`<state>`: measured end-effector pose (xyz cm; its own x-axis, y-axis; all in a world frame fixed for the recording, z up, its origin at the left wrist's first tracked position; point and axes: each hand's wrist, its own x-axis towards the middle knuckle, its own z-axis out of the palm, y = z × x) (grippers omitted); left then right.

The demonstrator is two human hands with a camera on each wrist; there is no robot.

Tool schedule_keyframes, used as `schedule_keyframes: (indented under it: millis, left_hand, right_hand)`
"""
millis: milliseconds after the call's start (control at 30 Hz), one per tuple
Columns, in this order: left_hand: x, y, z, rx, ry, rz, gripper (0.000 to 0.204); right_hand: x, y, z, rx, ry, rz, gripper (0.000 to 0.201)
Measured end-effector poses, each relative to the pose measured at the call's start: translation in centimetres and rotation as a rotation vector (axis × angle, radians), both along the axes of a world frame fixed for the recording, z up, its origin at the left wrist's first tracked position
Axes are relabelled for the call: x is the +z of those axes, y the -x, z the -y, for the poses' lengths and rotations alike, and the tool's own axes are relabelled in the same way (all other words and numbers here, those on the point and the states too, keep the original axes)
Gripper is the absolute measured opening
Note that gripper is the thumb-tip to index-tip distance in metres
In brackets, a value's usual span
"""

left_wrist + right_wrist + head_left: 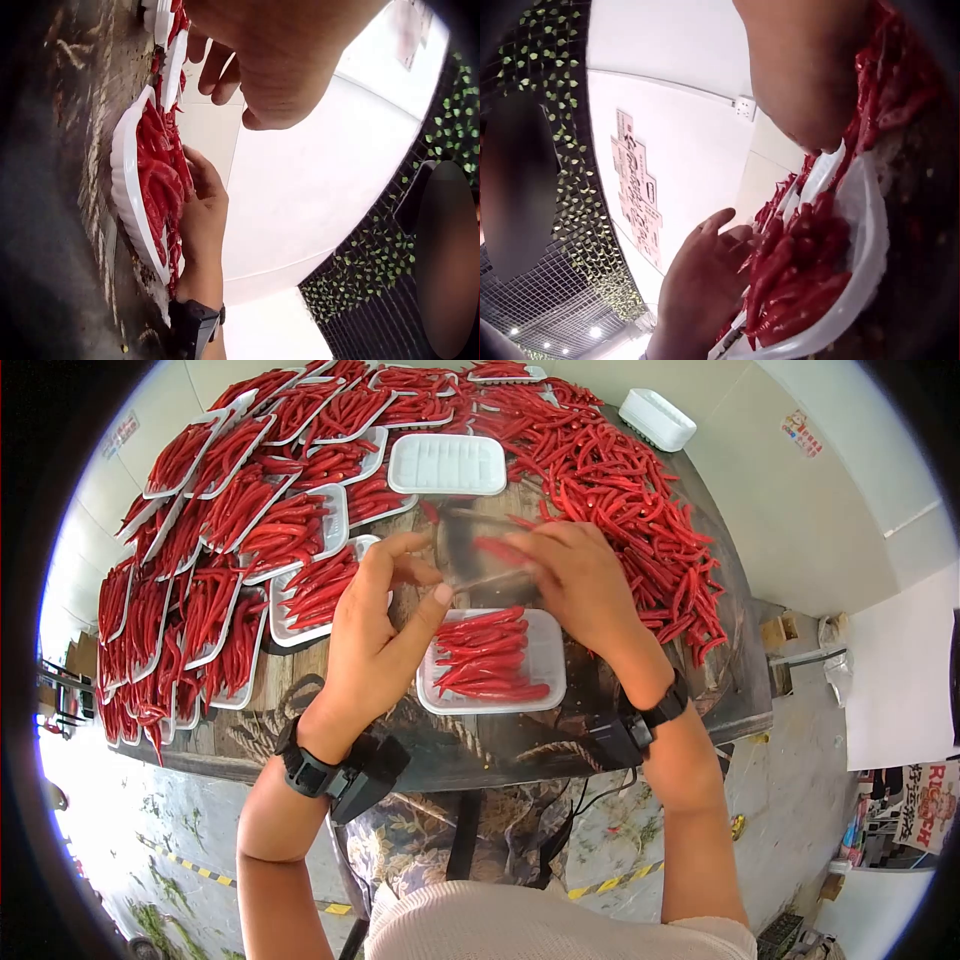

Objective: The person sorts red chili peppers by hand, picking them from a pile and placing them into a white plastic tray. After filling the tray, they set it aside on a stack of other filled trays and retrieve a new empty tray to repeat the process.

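Wooden table [222,734]; chilli heap [625,500], far right. Tray [548,650], near edge, part-filled with chillies [485,652]. Step, apparently: filling; next move calls for aligned placement. Right hand [588,588]: fingers curled, pinching a blurred chilli [500,550]. Left hand [375,632]: thumb and fingers parted, seemingly empty.

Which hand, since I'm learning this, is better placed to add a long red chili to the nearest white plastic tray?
Likely the right hand: it appears to pinch a red chili beyond the tray and is nearer the loose red chili heap. The left hand looks empty.
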<state>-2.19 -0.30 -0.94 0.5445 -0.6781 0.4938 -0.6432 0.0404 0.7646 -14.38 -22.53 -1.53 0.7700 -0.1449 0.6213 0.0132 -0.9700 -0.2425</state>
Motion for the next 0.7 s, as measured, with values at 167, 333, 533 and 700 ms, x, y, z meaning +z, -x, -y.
schedule_keyframes:
  millis: [167,333,533,700]
  left_hand:
    - [-0.3,-0.1,0.1,-0.018,0.013,-0.006,0.041]
    - [-0.1,-0.1,0.0,-0.037,0.012,-0.02,0.039]
    - [-0.2,0.0,0.3,-0.024,0.075,-0.009,0.039]
    - [-0.2,-0.1,0.3,-0.015,0.072,-0.006,0.039]
  right_hand:
    - [-1.1,-0.7,0.8,0.122,0.235,-0.03,0.025]
    - [0.3,0.4,0.6,-0.007,0.052,-0.15,0.026]
    - [1.0,1.3,0.0,-0.236,-0.152,-0.122,0.029]
    - [1.2,1.8,-0.3,-0.113,-0.042,0.035,0.028]
